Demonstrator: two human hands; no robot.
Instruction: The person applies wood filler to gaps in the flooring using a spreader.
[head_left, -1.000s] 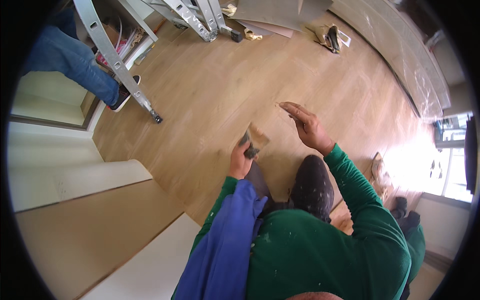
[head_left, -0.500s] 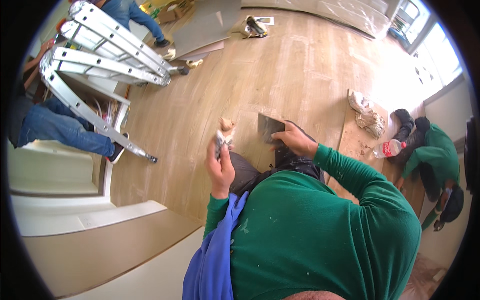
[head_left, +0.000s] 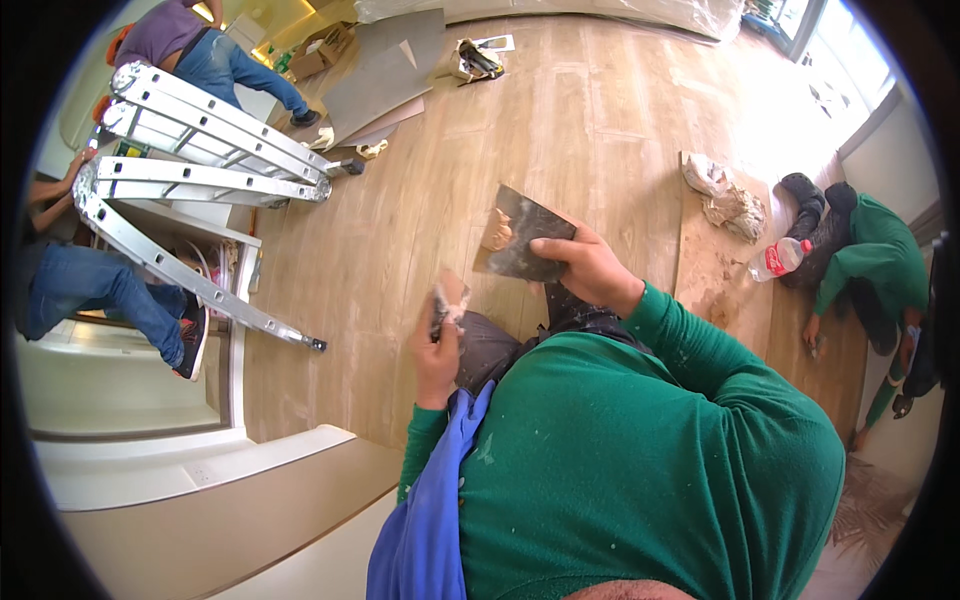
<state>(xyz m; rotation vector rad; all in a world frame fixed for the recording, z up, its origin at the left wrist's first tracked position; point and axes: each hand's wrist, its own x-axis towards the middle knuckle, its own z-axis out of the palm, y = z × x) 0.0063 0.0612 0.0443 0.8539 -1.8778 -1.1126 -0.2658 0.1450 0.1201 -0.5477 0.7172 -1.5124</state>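
My right hand (head_left: 590,265) grips a dark, flat rectangular scraper blade (head_left: 532,232), thumb on its face. A lump of tan putty (head_left: 497,230) clings to the left side of that blade. To its left and lower, my left hand (head_left: 436,360) is closed round a small putty knife (head_left: 449,302). Its blade is smeared with tan and whitish paste and is blurred by motion. The two tools are apart, held above the wooden floor in front of my lap.
An aluminium folding ladder (head_left: 200,290) stands on the left beside two people in jeans. To the right, a crouching person in green (head_left: 875,245) is near a plastic bottle (head_left: 780,258) and a board (head_left: 700,275) bearing a crumpled putty bag (head_left: 735,210). Grey sheets (head_left: 395,75) lie farther off.
The putty lump that was on the left-hand knife now sits on the right-hand blade. My right hand has raised and turned that blade; my left hand has dropped slightly.
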